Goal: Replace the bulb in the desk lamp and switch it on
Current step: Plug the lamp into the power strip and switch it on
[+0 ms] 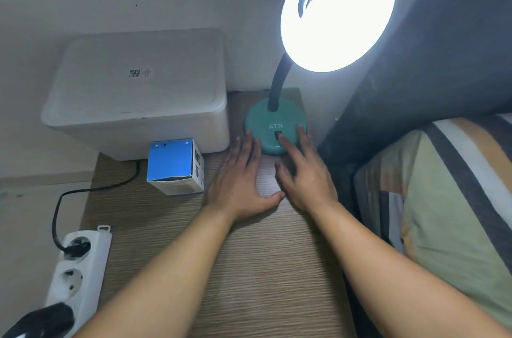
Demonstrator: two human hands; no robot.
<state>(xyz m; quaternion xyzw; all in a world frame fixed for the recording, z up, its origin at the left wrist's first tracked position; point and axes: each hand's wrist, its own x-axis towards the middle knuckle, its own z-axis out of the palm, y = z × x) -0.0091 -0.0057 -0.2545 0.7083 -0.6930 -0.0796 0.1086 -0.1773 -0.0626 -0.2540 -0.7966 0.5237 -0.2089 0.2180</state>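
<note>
The desk lamp stands at the back of the wooden table, with a teal round base marked ATN and a dark flexible neck. Its shade glows bright white, lit from inside, and the bulb itself is lost in the glare. My right hand lies flat, fingers spread, with a fingertip on the black switch of the base. My left hand rests flat beside it, fingertips touching the base's left edge. Neither hand holds anything. A blue and white bulb box stands to the left.
A white lidded bin sits at the back left against the wall. A white power strip lies at the table's left edge with a black cord plugged in. A dark headboard and a striped pillow fill the right side.
</note>
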